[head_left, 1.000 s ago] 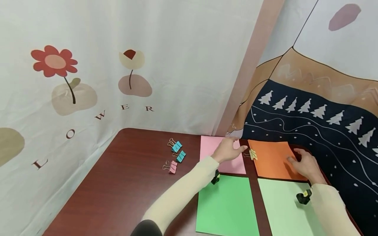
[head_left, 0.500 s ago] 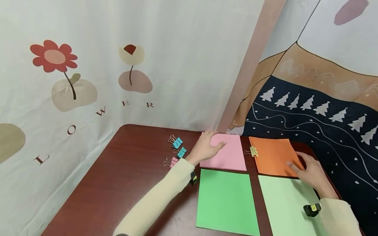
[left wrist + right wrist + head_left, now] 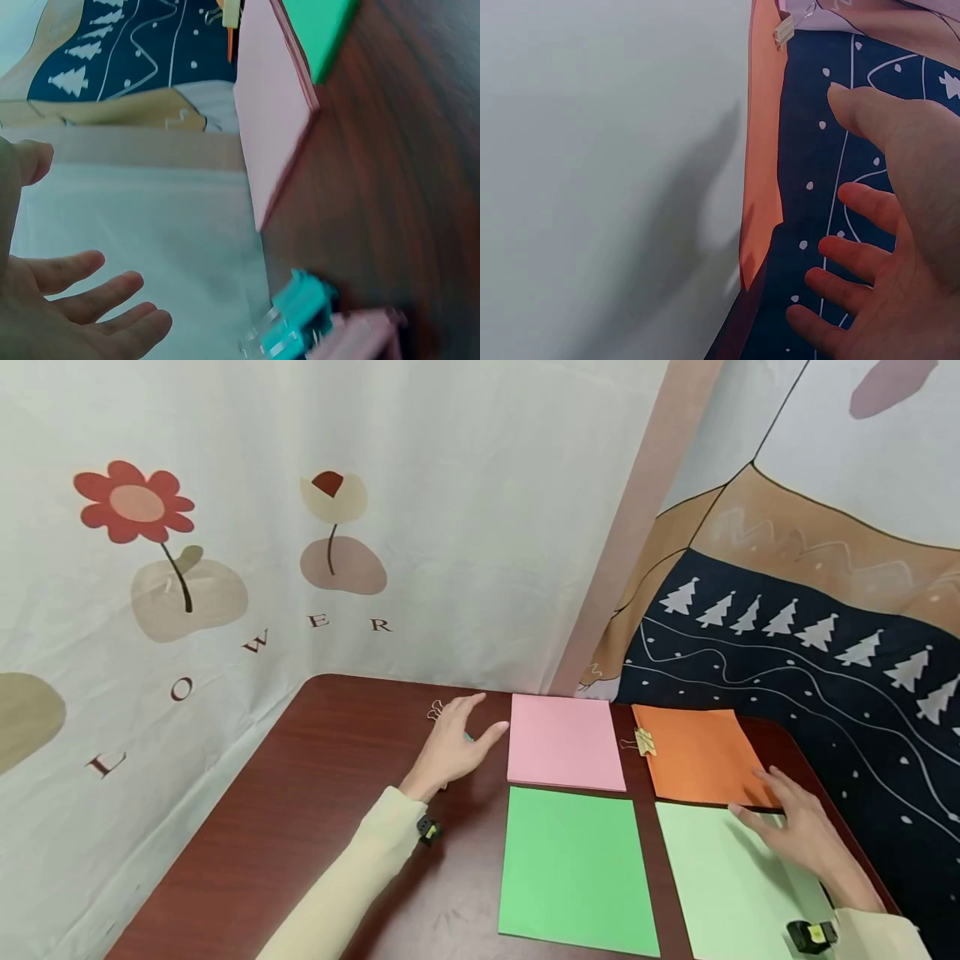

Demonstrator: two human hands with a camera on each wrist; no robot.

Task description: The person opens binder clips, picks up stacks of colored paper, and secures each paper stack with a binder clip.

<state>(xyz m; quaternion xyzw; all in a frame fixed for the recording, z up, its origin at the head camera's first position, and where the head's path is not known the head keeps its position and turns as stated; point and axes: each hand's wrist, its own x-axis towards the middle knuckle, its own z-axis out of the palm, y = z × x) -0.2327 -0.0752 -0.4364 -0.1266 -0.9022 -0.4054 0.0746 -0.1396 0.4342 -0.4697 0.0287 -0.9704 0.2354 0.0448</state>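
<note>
Table (image 3: 285,827): reddish-brown, rounded corners
White cloth (image 3: 480,510): flowers, behind the table
Blue cloth (image 3: 870,727): white trees, right of the table

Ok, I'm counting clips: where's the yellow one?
In the head view, the yellow clip is right of centre, on the left edge of the orange paper.

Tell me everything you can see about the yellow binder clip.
The yellow binder clip is small and pale yellow, with a body that looks like painted metal and thin, silvery wire showing on its left. It is closed on the left edge of the orange paper, nearer the far corner. The wire sticks out over the dark reddish-brown table, toward the pink paper. Neither the left hand nor the right hand touches it. Finer markings are too small to tell.
</note>
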